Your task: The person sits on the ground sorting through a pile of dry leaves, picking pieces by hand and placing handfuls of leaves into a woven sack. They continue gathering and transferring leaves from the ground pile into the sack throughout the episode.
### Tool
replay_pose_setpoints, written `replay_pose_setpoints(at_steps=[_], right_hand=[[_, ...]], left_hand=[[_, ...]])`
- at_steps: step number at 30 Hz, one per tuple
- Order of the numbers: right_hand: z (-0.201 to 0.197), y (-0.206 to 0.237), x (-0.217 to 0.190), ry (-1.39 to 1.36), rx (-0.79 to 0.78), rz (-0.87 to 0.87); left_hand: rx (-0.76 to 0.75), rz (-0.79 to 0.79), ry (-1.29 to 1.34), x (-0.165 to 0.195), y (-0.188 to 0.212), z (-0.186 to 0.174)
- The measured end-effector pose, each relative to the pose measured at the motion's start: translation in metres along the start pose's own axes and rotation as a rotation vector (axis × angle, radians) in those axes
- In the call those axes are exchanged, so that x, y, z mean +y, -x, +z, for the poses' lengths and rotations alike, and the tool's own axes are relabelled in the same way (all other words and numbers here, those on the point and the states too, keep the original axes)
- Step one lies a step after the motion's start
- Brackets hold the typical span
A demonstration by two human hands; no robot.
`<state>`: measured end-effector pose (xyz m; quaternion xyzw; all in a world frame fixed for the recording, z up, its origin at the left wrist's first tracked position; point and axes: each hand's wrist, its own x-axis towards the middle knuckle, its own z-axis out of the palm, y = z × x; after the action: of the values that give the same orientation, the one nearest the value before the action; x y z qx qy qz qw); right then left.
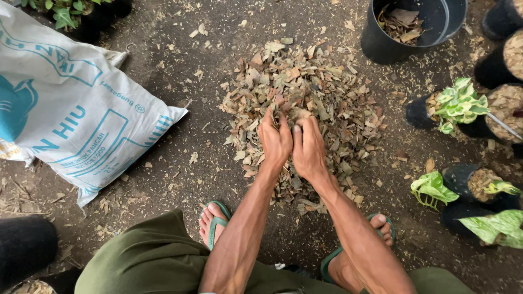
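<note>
A heap of dry brown leaf pieces (327, 98) lies on the dirt ground in front of me. My left hand (275, 139) and my right hand (309, 147) are side by side at the near edge of the heap, fingers curled around a clump of the dry leaves, knuckles toward me. Both forearms reach down from the bottom of the view between my feet in green sandals (217, 223).
A large white and teal woven sack (71, 114) lies at the left. A black pot with dry leaves inside (403, 27) stands at the top right. Small black pots with green-white plants (457, 103) line the right side. A dark object (24, 245) sits bottom left.
</note>
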<state>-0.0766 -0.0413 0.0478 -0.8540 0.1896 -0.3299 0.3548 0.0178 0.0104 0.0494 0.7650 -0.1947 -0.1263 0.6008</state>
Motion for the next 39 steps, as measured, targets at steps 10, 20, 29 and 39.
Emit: replay_pose_setpoints(at_steps=[10, 20, 29, 39], right_hand=[[0.007, 0.008, 0.031, -0.536, 0.016, 0.436], [-0.007, -0.004, 0.027, -1.241, 0.113, 0.851], [-0.018, -0.01, 0.017, -0.188, 0.097, 0.116], [0.007, 0.007, 0.011, -0.257, -0.008, 0.323]], left_hand=[[-0.203, -0.077, 0.183, 0.008, 0.006, 0.005], [-0.206, -0.758, 1.13, 0.016, -0.003, 0.004], [-0.299, -0.691, 1.43, 0.004, -0.011, -0.001], [-0.216, -0.806, 1.314, 0.015, -0.009, -0.01]])
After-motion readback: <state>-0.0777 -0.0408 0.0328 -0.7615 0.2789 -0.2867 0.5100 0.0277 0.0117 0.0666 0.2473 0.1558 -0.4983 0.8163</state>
